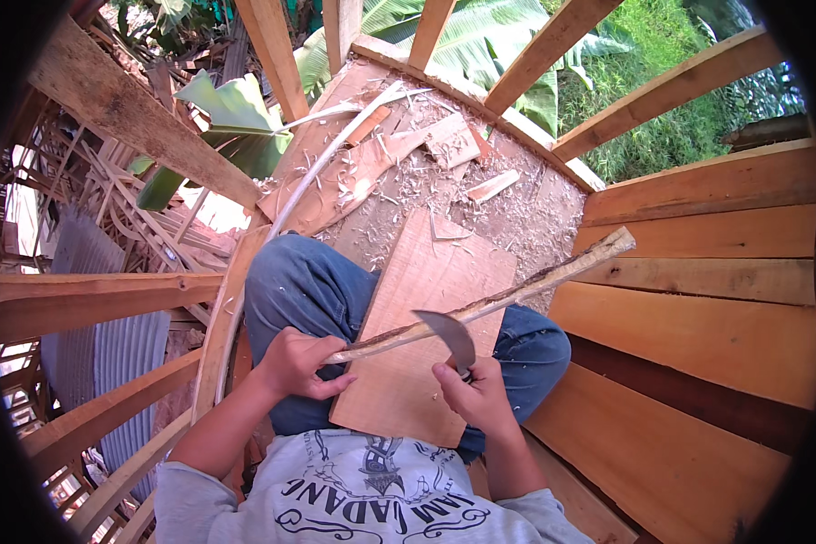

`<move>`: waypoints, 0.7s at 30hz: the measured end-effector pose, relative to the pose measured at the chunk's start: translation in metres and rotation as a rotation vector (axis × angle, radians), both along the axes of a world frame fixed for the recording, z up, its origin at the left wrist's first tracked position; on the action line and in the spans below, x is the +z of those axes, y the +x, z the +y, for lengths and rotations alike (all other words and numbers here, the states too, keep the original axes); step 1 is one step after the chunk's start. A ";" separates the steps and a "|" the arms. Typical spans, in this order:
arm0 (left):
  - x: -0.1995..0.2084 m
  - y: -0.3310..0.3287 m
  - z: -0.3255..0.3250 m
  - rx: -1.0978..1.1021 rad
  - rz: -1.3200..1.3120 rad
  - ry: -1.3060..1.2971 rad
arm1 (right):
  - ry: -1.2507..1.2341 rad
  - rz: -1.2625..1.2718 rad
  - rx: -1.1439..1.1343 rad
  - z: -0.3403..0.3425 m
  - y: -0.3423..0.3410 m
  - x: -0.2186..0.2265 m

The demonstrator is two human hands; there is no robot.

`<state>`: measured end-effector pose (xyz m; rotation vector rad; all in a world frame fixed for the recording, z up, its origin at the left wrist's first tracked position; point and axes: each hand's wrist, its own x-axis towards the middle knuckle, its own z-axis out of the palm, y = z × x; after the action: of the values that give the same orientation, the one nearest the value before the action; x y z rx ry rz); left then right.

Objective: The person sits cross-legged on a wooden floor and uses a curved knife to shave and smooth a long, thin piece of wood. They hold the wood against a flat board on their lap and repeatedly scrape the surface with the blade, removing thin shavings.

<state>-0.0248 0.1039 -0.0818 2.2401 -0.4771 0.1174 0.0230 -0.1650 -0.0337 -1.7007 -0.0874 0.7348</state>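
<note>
A long, partly peeled stick slants across my lap, its far end up to the right. My left hand is closed on the stick's near left end. In my right hand is a knife with a curved blade; the fingers wrap its handle, which is mostly hidden. The blade crosses the stick near its middle, but I cannot tell whether it touches. Beneath both lies a flat wooden board, resting over my legs.
Wood shavings and offcuts litter the plank floor ahead. A long pale strip curves along the left. Upright posts and rails edge the platform, with a plank wall close on the right. Corrugated sheets lie below, left.
</note>
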 end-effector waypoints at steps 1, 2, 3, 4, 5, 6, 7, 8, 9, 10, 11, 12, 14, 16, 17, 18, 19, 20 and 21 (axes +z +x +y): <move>-0.001 0.001 0.000 -0.002 -0.009 -0.011 | 0.061 0.016 -0.109 0.000 0.000 0.000; -0.001 0.000 -0.001 -0.002 -0.016 -0.020 | 0.125 0.035 -0.217 0.000 -0.001 -0.001; -0.001 0.000 -0.002 -0.001 -0.023 -0.028 | 0.189 0.054 -0.324 0.001 -0.002 -0.003; -0.001 -0.001 -0.002 0.002 -0.024 -0.019 | 0.252 0.073 -0.432 0.001 -0.003 -0.004; -0.002 -0.001 -0.002 0.003 -0.029 -0.006 | 0.156 -0.030 -0.231 -0.001 -0.002 -0.007; -0.003 -0.001 -0.002 0.003 -0.034 0.007 | 0.060 -0.132 -0.030 -0.003 0.000 -0.008; -0.002 -0.001 -0.002 0.006 -0.027 0.000 | -0.036 -0.234 0.171 -0.004 0.001 -0.009; -0.001 -0.001 -0.002 0.008 -0.020 -0.007 | 0.070 -0.096 -0.021 -0.005 0.000 -0.008; 0.000 -0.001 -0.001 0.010 -0.013 -0.014 | 0.175 0.043 -0.212 -0.005 0.000 -0.003; 0.000 -0.001 0.000 0.011 -0.008 -0.017 | 0.271 0.184 -0.397 -0.003 0.001 0.004; 0.000 0.000 0.001 0.008 0.001 -0.016 | 0.209 0.097 -0.410 -0.002 0.004 0.009; 0.000 0.000 0.001 0.004 0.009 -0.014 | 0.192 0.115 -0.368 0.001 0.001 0.009; -0.003 0.001 -0.002 0.009 -0.039 -0.007 | 0.160 0.145 -0.287 0.007 -0.004 0.007; -0.004 0.001 -0.002 0.014 -0.061 -0.014 | 0.033 -0.062 -0.145 0.006 0.000 0.005; -0.005 -0.001 -0.002 0.019 -0.054 -0.024 | 0.108 0.011 -0.304 0.005 0.002 0.009; -0.005 -0.002 -0.001 0.024 -0.047 -0.034 | 0.184 0.084 -0.461 0.002 0.005 0.012; -0.004 -0.003 -0.003 0.023 -0.041 -0.023 | 0.177 0.036 -0.452 -0.004 0.008 0.009; -0.004 0.000 -0.003 0.014 -0.041 -0.009 | 0.106 0.004 -0.313 -0.006 0.007 0.004; -0.003 0.002 -0.003 0.005 -0.040 0.005 | 0.035 -0.026 -0.175 -0.009 0.004 0.000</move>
<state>-0.0228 0.1009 -0.0850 2.2476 -0.4933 0.1643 0.0273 -0.1742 -0.0341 -1.6615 0.0298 0.5776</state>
